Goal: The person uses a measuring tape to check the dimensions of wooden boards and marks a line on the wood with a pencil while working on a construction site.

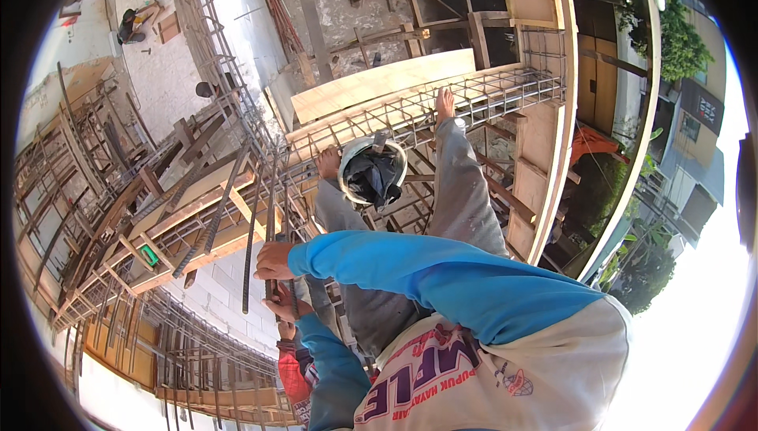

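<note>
Steel rebars rise at a corner of the formwork, left of my legs. Closed around one of these bars is my right hand, its sleeve blue. Just below it, my left hand also grips a rebar, with the fingers partly hidden behind it. A ribbed bar with a free lower end hangs beside my right hand. Close under my left hand is another person's hand, with a red sleeve. My bare feet rest on the rebar cage.
Near my left foot sits a pale round bucket with dark, crumpled material inside. A plywood board lies along the cage. A small green object rests on wooden formwork at left. Far below, a person crouches. Trees and buildings stand at right.
</note>
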The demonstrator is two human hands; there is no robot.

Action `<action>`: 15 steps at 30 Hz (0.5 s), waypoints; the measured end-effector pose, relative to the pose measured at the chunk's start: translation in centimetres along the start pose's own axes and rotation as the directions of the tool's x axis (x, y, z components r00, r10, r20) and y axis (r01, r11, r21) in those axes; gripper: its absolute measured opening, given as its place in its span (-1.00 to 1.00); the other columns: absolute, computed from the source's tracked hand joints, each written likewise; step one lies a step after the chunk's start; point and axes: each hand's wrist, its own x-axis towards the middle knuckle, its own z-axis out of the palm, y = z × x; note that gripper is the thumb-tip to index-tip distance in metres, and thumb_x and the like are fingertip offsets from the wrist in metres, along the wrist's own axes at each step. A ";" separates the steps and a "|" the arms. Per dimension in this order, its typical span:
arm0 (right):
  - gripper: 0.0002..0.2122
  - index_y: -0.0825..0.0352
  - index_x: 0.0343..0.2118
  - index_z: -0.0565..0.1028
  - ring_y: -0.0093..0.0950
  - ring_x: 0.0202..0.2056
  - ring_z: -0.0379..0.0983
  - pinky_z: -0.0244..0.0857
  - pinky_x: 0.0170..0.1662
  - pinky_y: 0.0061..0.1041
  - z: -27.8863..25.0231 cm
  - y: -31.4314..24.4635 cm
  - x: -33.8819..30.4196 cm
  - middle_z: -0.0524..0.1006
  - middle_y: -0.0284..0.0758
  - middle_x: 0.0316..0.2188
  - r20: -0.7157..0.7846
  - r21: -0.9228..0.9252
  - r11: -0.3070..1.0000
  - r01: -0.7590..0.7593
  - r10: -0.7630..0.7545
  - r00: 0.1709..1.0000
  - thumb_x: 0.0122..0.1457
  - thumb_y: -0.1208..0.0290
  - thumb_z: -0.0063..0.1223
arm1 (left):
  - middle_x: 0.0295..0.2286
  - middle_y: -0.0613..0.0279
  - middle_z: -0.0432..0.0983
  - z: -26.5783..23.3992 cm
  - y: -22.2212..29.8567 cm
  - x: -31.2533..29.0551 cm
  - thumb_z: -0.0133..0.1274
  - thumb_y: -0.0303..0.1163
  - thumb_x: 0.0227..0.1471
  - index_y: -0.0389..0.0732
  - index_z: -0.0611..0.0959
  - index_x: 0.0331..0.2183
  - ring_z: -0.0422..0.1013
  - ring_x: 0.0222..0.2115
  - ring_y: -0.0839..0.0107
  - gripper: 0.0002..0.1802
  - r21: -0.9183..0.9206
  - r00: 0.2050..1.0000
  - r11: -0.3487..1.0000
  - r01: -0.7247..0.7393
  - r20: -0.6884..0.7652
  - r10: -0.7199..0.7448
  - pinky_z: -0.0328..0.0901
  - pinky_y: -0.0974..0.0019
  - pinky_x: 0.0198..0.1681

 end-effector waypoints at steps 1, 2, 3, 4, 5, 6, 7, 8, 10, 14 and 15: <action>-0.64 0.33 -0.56 0.50 -0.19 -0.33 0.34 0.17 -0.12 -0.24 -0.6 0.0 -0.1 0.46 -0.23 -0.53 0.001 0.013 1.000 0.019 -0.019 1.000 0.26 0.20 -0.16 | -0.32 0.01 0.46 0.3 -0.1 -0.2 -0.16 -0.08 0.19 -0.17 0.29 -0.50 0.40 -0.15 0.19 -0.61 0.034 0.999 0.998 -0.047 0.018 0.047 0.25 0.15 0.10; -0.64 0.33 -0.54 0.51 -0.19 -0.31 0.34 0.17 -0.10 -0.24 -1.3 0.1 -0.2 0.46 -0.23 -0.51 0.002 0.027 0.999 0.037 -0.037 0.999 0.26 0.19 -0.16 | -0.34 0.05 0.44 -0.4 -0.7 0.6 -0.16 -0.08 0.19 -0.19 0.31 -0.49 0.40 -0.17 0.21 -0.61 0.067 0.996 0.994 -0.090 0.029 0.088 0.26 0.16 0.10; -0.67 0.34 -0.43 0.53 -0.20 -0.27 0.36 0.16 -0.05 -0.24 -2.1 0.1 -0.1 0.49 -0.23 -0.44 0.082 0.039 0.999 0.015 -0.018 0.996 0.26 0.19 -0.16 | -0.36 0.08 0.43 -1.2 -1.3 1.7 -0.16 -0.07 0.19 -0.20 0.33 -0.49 0.39 -0.18 0.24 -0.60 0.100 0.991 0.986 -0.135 0.037 0.131 0.26 0.16 0.10; -0.71 0.31 -0.30 0.53 -0.21 -0.21 0.39 0.20 -0.05 -0.25 -2.8 0.3 -0.4 0.51 -0.21 -0.34 0.054 0.097 0.995 0.035 -0.040 0.998 0.25 0.18 -0.14 | -0.39 0.12 0.42 -0.8 -1.6 1.8 -0.17 -0.07 0.19 -0.22 0.35 -0.48 0.39 -0.20 0.27 -0.60 0.139 0.985 0.975 -0.172 0.059 0.165 0.26 0.16 0.09; -0.73 0.29 -0.26 0.53 -0.20 -0.21 0.40 0.24 -0.08 -0.24 -3.8 0.6 -1.1 0.51 -0.20 -0.32 0.037 0.151 0.988 -0.024 0.019 0.999 0.25 0.20 -0.12 | -0.43 0.18 0.37 -0.7 -1.4 1.7 -0.14 -0.13 0.17 -0.26 0.41 -0.46 0.37 -0.22 0.34 -0.63 0.061 0.993 0.992 -0.107 0.060 0.104 0.27 0.16 0.08; -0.74 0.27 -0.22 0.52 -0.20 -0.20 0.41 0.27 -0.11 -0.23 -6.1 0.0 -2.0 0.51 -0.19 -0.29 0.028 0.207 0.975 -0.080 0.076 0.997 0.24 0.21 -0.11 | -0.30 0.16 0.45 -2.3 -1.6 2.6 -0.21 -0.22 0.16 -0.16 0.26 -0.53 0.19 0.11 0.07 -0.71 0.106 0.993 0.988 -0.113 0.040 0.109 0.11 -0.01 0.16; -0.75 0.24 -0.25 0.53 -0.20 -0.23 0.43 0.28 -0.15 -0.22 -8.2 1.1 -3.4 0.51 -0.22 -0.31 -0.106 0.167 0.981 -0.103 0.122 0.987 0.22 0.20 -0.10 | -0.31 0.18 0.46 -2.6 -1.6 2.7 -0.19 -0.20 0.17 -0.15 0.28 -0.54 0.21 0.10 0.10 -0.70 0.118 0.991 0.984 -0.130 0.028 0.128 0.11 -0.01 0.15; -0.77 0.21 -0.28 0.54 -0.21 -0.27 0.46 0.30 -0.20 -0.21 -10.6 2.6 -4.8 0.52 -0.24 -0.34 -0.247 0.129 0.982 -0.134 0.163 0.955 0.20 0.20 -0.10 | -0.32 0.19 0.48 -2.3 -1.3 2.4 -0.18 -0.19 0.17 -0.14 0.30 -0.54 0.23 0.09 0.13 -0.69 0.134 0.989 0.980 -0.146 0.023 0.144 0.11 -0.01 0.15; -0.76 0.26 -0.27 0.54 -0.20 -0.28 0.47 0.33 -0.22 -0.25 -16.3 7.5 -8.9 0.53 -0.23 -0.36 -0.508 0.101 0.981 -0.164 0.193 0.840 0.20 0.21 -0.07 | -0.34 0.23 0.52 -2.4 -1.3 1.8 -0.18 -0.17 0.19 -0.10 0.35 -0.55 0.28 0.05 0.23 -0.68 -0.018 0.986 0.987 -0.157 0.051 0.158 0.14 0.01 0.12; -0.77 0.21 -0.22 0.55 -0.15 -0.29 0.50 0.37 -0.20 -0.28 -31.6 17.3 -22.9 0.56 -0.12 -0.34 -0.717 0.101 0.774 -0.625 0.492 0.493 0.20 0.23 -0.09 | -0.36 0.27 0.55 -1.9 -2.6 1.7 -0.16 -0.19 0.18 -0.04 0.41 -0.56 0.33 -0.01 0.28 -0.71 -0.036 0.970 0.977 -0.212 0.118 0.214 0.14 0.00 0.09; -0.75 0.22 -0.19 0.55 -0.31 -0.33 0.53 0.39 -0.24 -0.35 -35.0 18.6 -27.0 0.59 -0.18 -0.38 -0.737 0.071 0.677 -0.733 0.531 0.419 0.20 0.21 -0.03 | -0.36 0.27 0.55 -2.1 -2.5 1.9 -0.14 -0.19 0.17 -0.06 0.45 -0.52 0.33 -0.01 0.28 -0.73 -0.069 0.965 0.979 -0.191 0.169 0.200 0.15 0.01 0.08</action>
